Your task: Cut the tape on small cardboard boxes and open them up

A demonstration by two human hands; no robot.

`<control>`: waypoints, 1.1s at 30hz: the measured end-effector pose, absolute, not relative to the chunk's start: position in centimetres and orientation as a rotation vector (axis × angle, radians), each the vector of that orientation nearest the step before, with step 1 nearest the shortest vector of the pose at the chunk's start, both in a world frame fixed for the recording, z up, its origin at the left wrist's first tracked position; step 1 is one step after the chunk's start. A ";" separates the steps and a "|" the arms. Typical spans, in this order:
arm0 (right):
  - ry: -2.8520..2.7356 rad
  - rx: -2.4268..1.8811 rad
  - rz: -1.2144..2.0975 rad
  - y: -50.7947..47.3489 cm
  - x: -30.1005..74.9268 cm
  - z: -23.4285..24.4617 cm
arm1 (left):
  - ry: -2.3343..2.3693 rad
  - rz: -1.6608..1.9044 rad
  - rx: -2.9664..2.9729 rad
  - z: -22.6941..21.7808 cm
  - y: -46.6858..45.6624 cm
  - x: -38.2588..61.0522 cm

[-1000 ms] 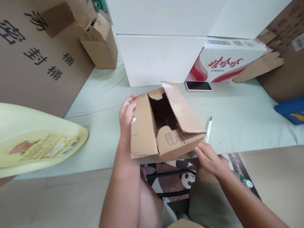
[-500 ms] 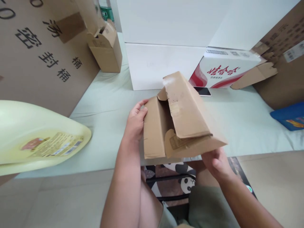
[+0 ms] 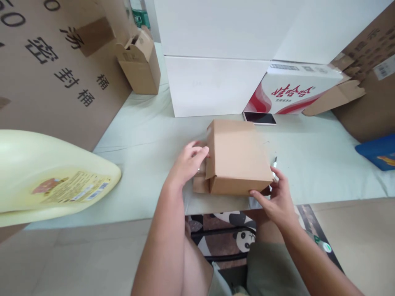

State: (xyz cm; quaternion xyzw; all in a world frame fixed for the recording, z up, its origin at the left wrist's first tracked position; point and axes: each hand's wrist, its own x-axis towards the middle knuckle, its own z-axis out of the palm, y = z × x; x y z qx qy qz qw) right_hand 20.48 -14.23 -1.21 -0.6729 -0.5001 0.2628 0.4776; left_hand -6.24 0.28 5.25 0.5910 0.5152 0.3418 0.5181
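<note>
A plain brown cardboard box [image 3: 239, 150] lies on the cloth-covered table in front of me, a closed face upward. A flap [image 3: 201, 185] sticks out low on its left side. My left hand [image 3: 189, 162] is at the box's left edge, thumb and fingers bent against it, some fingertips hidden. My right hand [image 3: 277, 197] holds the near right corner, thumb on the front face and fingers along the right side. Just beyond those fingers shows a small white object with a dark pointed tip [image 3: 275, 163], mostly hidden; its kind is unclear.
A phone [image 3: 260, 118] lies behind the box, before white cartons [image 3: 216, 86] and a red-and-white carton [image 3: 293, 90]. At left stand a pale yellow jug [image 3: 55, 176], a large printed carton [image 3: 68, 82] and a small open box [image 3: 143, 68]. A blue package [image 3: 378, 152] is at right.
The cardboard box has been turned over and lowered onto the table; its open flaps no longer face up. Both hands moved with it, and the pointed object has come into view.
</note>
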 end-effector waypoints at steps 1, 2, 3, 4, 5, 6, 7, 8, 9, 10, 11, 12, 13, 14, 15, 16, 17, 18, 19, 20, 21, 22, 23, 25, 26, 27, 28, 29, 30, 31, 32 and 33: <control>-1.247 -1.641 0.649 -14.2 20.6 -1.4 | 1.171 0.829 1.372 5.3 0.2 -5.9; -1.268 -1.629 0.665 -14.2 20.7 -1.6 | 1.128 0.840 1.307 5.2 0.2 -5.6; -1.280 -1.613 0.685 -14.3 20.7 -1.8 | 1.116 0.846 1.229 5.2 0.1 -5.4; -1.282 -1.599 0.701 -14.3 20.8 -1.9 | 1.130 0.846 1.140 5.1 0.1 -5.1; -1.273 -1.589 0.714 -14.3 20.8 -2.0 | 1.161 0.839 1.043 5.1 0.1 -4.8; -1.259 -1.587 0.721 -14.3 20.9 -2.1 | 1.189 0.822 0.948 5.0 0.1 -4.6; -1.240 -1.595 0.716 -14.4 20.9 -2.1 | 1.198 0.798 0.866 5.0 0.1 -4.4; -1.219 -1.615 0.706 -14.3 21.0 -2.1 | 1.187 0.777 0.805 5.1 0.1 -4.3; -1.195 -1.646 0.688 -14.3 21.0 -2.1 | 1.156 0.764 0.763 5.2 0.1 -4.2; -1.167 -1.682 0.667 -14.3 21.1 -2.1 | 1.117 0.762 0.738 5.3 0.0 -4.1; -1.133 -1.722 0.640 -14.2 21.1 -2.0 | 1.077 0.774 0.723 5.5 0.0 -4.0; -1.097 -1.761 0.615 -14.1 21.2 -1.9 | 1.042 0.795 0.711 5.7 0.0 -4.0; -1.057 -1.794 0.595 -14.1 21.3 -1.8 | 1.010 0.819 0.700 5.8 0.0 -4.0; -1.019 -1.823 0.585 -14.0 21.4 -1.7 | 0.975 0.842 0.694 6.0 -0.1 -4.0; -0.979 -1.850 0.585 -14.0 21.4 -1.5 | 0.936 0.856 0.695 6.0 -0.2 -4.0; -0.944 -1.872 0.597 -14.0 21.4 -1.3 | 0.892 0.862 0.703 6.0 -0.3 -4.0; -0.914 -1.882 0.616 -14.0 21.4 -1.1 | 0.846 0.863 0.716 6.0 -0.4 -4.0; -0.891 -1.877 0.640 -14.1 21.3 -0.9 | 0.802 0.864 0.733 5.8 -0.4 -3.9; -0.876 -1.858 0.661 -14.0 21.3 -0.7 | 0.767 0.871 0.753 5.6 -0.5 -3.8; -0.868 -1.827 0.677 -14.0 21.3 -0.5 | 0.743 0.885 0.778 5.4 -0.5 -3.7; -0.863 -1.794 0.686 -14.0 21.2 -0.3 | 0.729 0.904 0.805 5.2 -0.5 -3.6; -0.859 -1.769 0.686 -14.0 21.2 -0.2 | 0.723 0.927 0.832 5.0 -0.4 -3.5; -0.850 -1.758 0.679 -14.0 21.2 -0.1 | 0.725 0.956 0.855 4.9 -0.3 -3.5; -0.833 -1.759 0.656 -14.0 21.4 0.0 | 0.739 0.990 0.877 5.0 -0.1 -3.8; -0.827 -1.760 0.643 -14.1 21.5 0.0 | 0.741 0.981 0.881 5.1 0.0 -4.0; -0.825 -1.758 0.630 -14.2 21.6 -0.1 | 0.738 0.957 0.880 5.3 0.2 -4.3; -0.830 -1.750 0.621 -14.4 21.7 -0.2 | 0.735 0.926 0.876 5.5 0.2 -4.7; -0.839 -1.735 0.618 -14.5 21.8 -0.3 | 0.731 0.894 0.871 5.7 0.3 -5.0; -0.845 -1.715 0.623 -14.6 21.9 -0.4 | 0.727 0.872 0.863 5.9 0.3 -5.2; -0.838 -1.692 0.637 -14.7 21.8 -0.4 | 0.727 0.866 0.856 6.0 0.2 -5.4; -0.810 -1.668 0.657 -14.7 21.8 -0.4 | 0.732 0.861 0.855 6.0 0.2 -5.4; -0.758 -1.642 0.679 -14.6 21.6 -0.4 | 0.739 0.851 0.863 6.0 0.1 -5.4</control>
